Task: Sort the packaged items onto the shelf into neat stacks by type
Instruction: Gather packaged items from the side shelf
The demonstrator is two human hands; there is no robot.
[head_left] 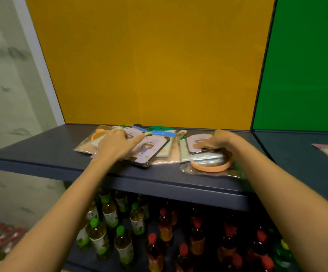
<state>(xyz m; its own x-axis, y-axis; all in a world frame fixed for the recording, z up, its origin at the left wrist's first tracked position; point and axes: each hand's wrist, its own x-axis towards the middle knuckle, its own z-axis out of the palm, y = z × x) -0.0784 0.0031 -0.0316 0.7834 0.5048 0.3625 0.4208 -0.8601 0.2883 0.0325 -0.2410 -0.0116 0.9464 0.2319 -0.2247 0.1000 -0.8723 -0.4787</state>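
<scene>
Sorting step, mid-way: packs lie on the near-to-middle part of the dark shelf (41, 154), left heap (120, 154) messy, right stack (202, 158) partly built. Left hand (118, 144) lies spread, fingers straight, pressing the left heap. Right hand (216, 140) rests palm-down on a lilac card pack (198, 143) topping the right stack; cannot tell if the thumb hooks its edge. Likely next: pull a lilac pack (151, 152) out of the heap and carry it right, which calls for a pinch on its slick wrap. Count: lilac packs three, orange rings two ( (98, 134), (210, 166)), blue header tags two (160, 132), green header one (159, 128), pale flat packs (200, 157) at least two; the rest is hidden.
</scene>
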